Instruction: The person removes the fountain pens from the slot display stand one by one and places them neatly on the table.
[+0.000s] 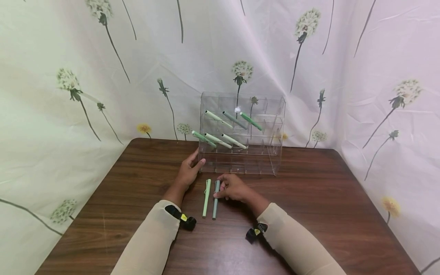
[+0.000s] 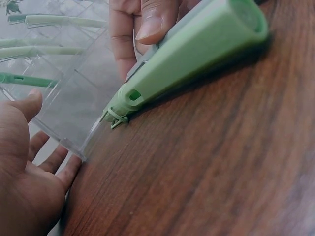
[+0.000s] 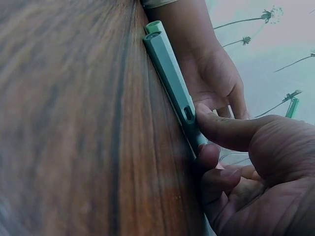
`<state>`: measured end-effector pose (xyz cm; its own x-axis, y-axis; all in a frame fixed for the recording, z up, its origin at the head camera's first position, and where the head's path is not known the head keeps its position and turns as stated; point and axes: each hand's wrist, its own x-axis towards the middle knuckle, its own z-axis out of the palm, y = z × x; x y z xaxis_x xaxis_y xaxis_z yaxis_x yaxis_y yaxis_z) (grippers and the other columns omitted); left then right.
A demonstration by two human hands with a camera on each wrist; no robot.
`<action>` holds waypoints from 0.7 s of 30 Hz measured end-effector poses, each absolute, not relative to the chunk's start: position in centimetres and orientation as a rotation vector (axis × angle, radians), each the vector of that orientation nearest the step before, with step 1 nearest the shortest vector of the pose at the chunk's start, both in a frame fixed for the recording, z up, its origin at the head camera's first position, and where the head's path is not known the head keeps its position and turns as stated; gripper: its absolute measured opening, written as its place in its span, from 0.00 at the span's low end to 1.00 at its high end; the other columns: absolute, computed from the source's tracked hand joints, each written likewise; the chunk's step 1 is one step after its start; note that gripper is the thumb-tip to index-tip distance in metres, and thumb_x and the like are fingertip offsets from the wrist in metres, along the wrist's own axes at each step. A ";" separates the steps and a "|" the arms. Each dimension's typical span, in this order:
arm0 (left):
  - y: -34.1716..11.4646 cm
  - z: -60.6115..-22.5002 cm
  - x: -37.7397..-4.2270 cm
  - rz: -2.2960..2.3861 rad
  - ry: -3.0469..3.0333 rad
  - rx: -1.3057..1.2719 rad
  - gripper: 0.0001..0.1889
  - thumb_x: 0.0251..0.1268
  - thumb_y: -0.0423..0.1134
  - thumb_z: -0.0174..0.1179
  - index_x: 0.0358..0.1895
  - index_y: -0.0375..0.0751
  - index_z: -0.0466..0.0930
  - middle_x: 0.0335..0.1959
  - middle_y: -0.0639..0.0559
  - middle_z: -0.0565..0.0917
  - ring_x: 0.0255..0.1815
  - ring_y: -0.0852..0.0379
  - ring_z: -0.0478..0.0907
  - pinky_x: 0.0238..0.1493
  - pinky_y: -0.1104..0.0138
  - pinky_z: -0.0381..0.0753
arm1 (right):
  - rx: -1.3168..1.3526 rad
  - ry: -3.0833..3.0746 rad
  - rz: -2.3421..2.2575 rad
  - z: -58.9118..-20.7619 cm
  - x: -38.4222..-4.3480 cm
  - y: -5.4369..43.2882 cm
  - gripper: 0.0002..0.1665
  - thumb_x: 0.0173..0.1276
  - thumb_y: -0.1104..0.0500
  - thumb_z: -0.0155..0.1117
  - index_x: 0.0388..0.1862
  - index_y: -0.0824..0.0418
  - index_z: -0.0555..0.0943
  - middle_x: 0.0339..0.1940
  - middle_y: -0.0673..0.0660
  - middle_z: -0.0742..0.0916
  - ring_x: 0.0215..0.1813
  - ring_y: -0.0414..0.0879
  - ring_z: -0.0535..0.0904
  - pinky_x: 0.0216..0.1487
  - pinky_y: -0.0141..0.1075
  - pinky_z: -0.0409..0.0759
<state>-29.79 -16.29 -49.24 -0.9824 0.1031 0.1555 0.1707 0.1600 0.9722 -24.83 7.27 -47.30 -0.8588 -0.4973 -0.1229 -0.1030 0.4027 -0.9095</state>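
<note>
My left hand (image 1: 187, 170) rests at the lower left side of a clear acrylic rack (image 1: 264, 154), thumb toward the front and fingers extended along its edge. On the table just before the rack, my right hand (image 1: 235, 188) pinches a grey-blue pen (image 1: 215, 208) between thumb and fingers near its clip end. The right wrist view shows this grey-blue pen (image 3: 170, 73) lying along the wood. Beside it on the left lies a light green pen (image 1: 206, 198), which no hand touches; its near end looms large in the left wrist view.
Several pens lean in the rack's compartments, among them a bright green pen (image 1: 251, 121) on the upper tier and a pale green pen (image 1: 234, 141) on the tier below. The brown wooden table (image 1: 309, 198) meets a flower-printed curtain (image 1: 213, 49) behind.
</note>
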 end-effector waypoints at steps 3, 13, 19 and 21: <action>-16.3 -49.3 -29.8 -1.967 -2.354 -0.284 0.35 0.86 0.44 0.61 0.89 0.55 0.60 0.89 0.47 0.62 0.90 0.41 0.58 0.89 0.43 0.59 | -0.520 2.305 -1.431 -47.3 -24.8 7.3 0.42 0.68 0.65 0.81 0.75 0.77 0.72 0.28 0.52 0.83 0.21 0.41 0.76 0.22 0.32 0.71; -16.3 -49.5 -29.8 -1.939 -2.364 -0.284 0.35 0.86 0.47 0.61 0.88 0.58 0.60 0.89 0.47 0.63 0.89 0.41 0.61 0.87 0.43 0.62 | -0.508 2.275 -1.439 -47.3 -24.9 7.4 0.46 0.69 0.64 0.81 0.79 0.75 0.69 0.29 0.53 0.85 0.23 0.43 0.77 0.22 0.33 0.72; -16.3 -49.4 -29.9 -1.945 -2.362 -0.284 0.35 0.86 0.46 0.61 0.89 0.58 0.60 0.89 0.47 0.63 0.90 0.41 0.60 0.87 0.43 0.63 | -0.499 2.246 -1.468 -46.5 -25.2 7.9 0.46 0.68 0.64 0.81 0.80 0.73 0.69 0.29 0.51 0.85 0.25 0.43 0.78 0.25 0.34 0.74; -16.3 -49.4 -29.8 -1.947 -2.357 -0.288 0.35 0.85 0.46 0.62 0.89 0.57 0.60 0.89 0.46 0.62 0.90 0.41 0.60 0.87 0.43 0.63 | -0.512 2.244 -1.473 -46.2 -25.3 8.2 0.46 0.67 0.66 0.81 0.79 0.73 0.69 0.28 0.51 0.85 0.25 0.44 0.79 0.26 0.34 0.74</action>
